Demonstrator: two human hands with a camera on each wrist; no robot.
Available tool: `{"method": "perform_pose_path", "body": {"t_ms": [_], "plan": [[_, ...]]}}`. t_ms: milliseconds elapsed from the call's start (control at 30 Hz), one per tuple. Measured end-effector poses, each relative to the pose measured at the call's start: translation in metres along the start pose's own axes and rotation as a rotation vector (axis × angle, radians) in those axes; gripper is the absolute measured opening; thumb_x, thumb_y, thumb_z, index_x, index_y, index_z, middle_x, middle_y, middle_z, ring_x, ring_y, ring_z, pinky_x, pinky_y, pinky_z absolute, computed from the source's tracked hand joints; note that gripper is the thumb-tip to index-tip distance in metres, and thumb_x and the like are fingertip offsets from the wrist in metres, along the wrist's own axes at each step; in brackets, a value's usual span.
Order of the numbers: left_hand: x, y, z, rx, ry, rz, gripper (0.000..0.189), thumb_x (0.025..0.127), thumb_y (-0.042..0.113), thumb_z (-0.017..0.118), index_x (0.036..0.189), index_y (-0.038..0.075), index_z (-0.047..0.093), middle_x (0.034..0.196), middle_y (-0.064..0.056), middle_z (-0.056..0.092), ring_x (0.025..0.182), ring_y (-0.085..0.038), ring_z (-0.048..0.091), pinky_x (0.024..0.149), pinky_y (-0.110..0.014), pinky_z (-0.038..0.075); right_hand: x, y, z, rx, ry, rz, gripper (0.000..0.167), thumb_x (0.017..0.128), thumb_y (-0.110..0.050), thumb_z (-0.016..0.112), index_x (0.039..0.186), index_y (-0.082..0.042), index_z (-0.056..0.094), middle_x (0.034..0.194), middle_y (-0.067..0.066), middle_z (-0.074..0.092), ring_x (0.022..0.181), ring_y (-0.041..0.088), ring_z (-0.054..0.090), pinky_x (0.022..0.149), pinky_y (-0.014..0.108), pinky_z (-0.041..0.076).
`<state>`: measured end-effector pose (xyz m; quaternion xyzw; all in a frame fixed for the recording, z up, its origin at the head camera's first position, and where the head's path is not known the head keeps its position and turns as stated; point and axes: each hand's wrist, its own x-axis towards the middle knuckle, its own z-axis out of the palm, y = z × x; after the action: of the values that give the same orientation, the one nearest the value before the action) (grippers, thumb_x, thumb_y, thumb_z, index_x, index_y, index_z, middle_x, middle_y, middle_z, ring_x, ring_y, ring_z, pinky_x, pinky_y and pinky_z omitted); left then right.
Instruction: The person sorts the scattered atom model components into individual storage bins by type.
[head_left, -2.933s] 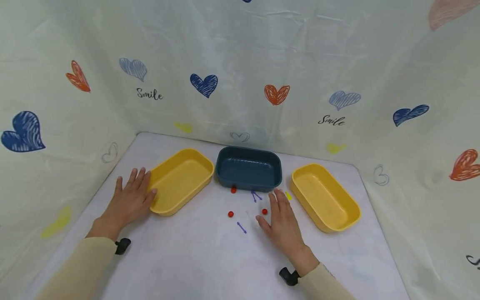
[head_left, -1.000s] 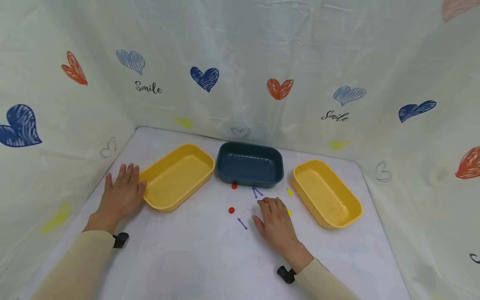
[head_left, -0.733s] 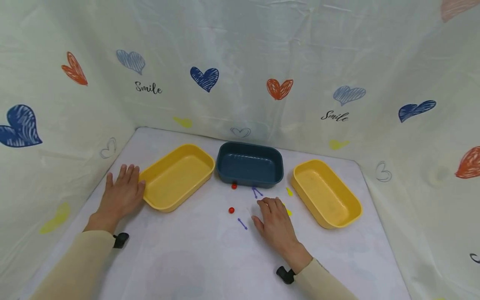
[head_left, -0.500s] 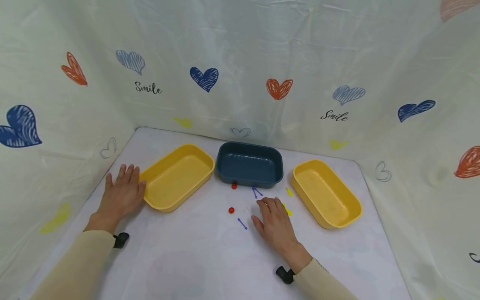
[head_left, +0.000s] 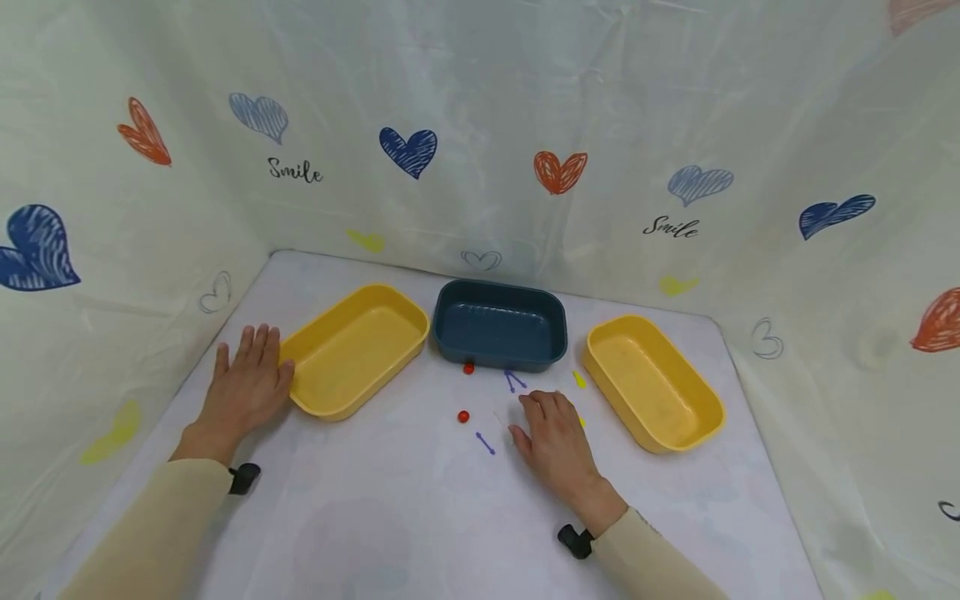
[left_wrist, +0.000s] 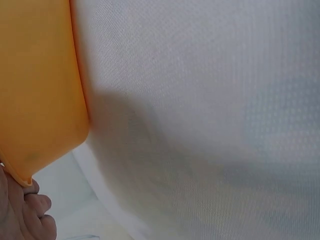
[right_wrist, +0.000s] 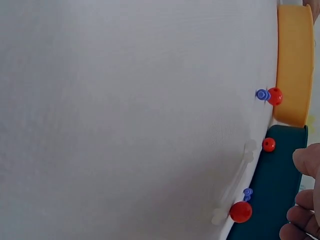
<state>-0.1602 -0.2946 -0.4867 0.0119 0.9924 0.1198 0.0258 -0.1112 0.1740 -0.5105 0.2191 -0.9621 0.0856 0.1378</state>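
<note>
Yellow tray stands aslant on the left of the white counter, its far end close beside the dark-blue tray in the middle; a second yellow tray slants the other way on the right. The left hand rests against the first tray's left rim, its grip spread, fingers straight; 2.9 seconds ago its thumb lay farther over that rim. The right hand has drawn back from the blue tray, its grip loosely spread, thumb apart from bent fingers. Near it lies a clear rod. Two purple rods meet in front of the blue tray, and a single purple rod lies nearer the person. One yellow piece sits by the right tray; another yellow piece, unseen at first, peeks out beside the right hand. Two red beads keep their places, one by the blue tray's front wall; a third red bead, earlier visible from the head, now shows only from the right wrist.
</note>
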Motion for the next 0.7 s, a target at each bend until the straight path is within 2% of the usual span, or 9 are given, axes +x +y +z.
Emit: {"method": "perform_pose_path", "body": {"t_ms": [267, 467, 700], "plan": [[0.0, 0.001, -0.001, -0.017, 0.012, 0.016, 0.069, 0.114, 0.031, 0.028, 0.163, -0.013, 0.009, 0.169, -0.037, 0.009, 0.159, -0.053, 0.003, 0.127, -0.07, -0.006, 0.01, 0.005, 0.0, -0.003, 0.014, -0.04, 0.047, 0.094, -0.029, 0.082, 0.131, -0.004, 0.068, 0.124, 0.011, 0.066, 0.116, 0.029, 0.058, 0.105, 0.045, 0.053], [-0.001, 0.0, -0.001, -0.026, 0.008, 0.011, 0.069, 0.114, 0.031, 0.027, 0.162, -0.014, 0.008, 0.169, -0.037, 0.009, 0.159, -0.053, 0.002, 0.127, -0.069, -0.005, 0.03, -0.007, 0.002, 0.005, -0.026, -0.149, 0.044, 0.091, -0.031, 0.085, 0.126, -0.008, 0.071, 0.123, 0.009, 0.066, 0.116, 0.029, 0.056, 0.107, 0.048, 0.05], [-0.001, 0.0, 0.0, -0.031, 0.002, 0.012, 0.068, 0.114, 0.031, 0.028, 0.162, -0.014, 0.011, 0.169, -0.038, 0.011, 0.159, -0.053, 0.003, 0.127, -0.07, -0.001, 0.048, -0.023, 0.017, -0.044, -0.108, -0.28, 0.038, 0.094, -0.035, 0.081, 0.123, -0.013, 0.072, 0.122, 0.005, 0.065, 0.117, 0.026, 0.055, 0.112, 0.05, 0.045]]}}
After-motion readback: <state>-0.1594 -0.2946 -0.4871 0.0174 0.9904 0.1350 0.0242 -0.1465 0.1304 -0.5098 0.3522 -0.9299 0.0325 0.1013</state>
